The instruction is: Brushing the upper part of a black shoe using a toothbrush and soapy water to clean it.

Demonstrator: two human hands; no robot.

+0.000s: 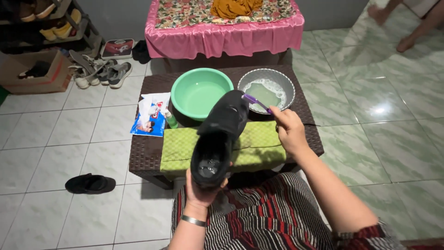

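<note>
Our left hand (200, 190), low in the centre of the frame, is closed around the heel of a black shoe (221, 138), fingers cupped under and behind it, so that the shoe points away from us with its toe lifted toward the middle of the frame. Our right hand (287, 128), just right of centre, is pinched shut on a purple toothbrush (255, 102), whose head reaches up and left to the shoe's toe; we cannot tell whether the bristles touch it.

We judge the shoe light enough for one hand, with a soft upper that gives under pressure and a stiffer sole and heel. The heel cup looks like the firmest place to grip, and it seems wet inside, so it may be slippery.

Under the shoe lies a green towel (259, 150) spread over a dark woven table (148, 153). Beyond it, toward the upper centre, stand a green basin (184, 90) of clear water and, to its right, a grey bowl (286, 83) of sudsy water. A blue and white packet (150, 115) lies at the table's left, and a black sandal (90, 184) rests on the tiled floor at lower left.
</note>
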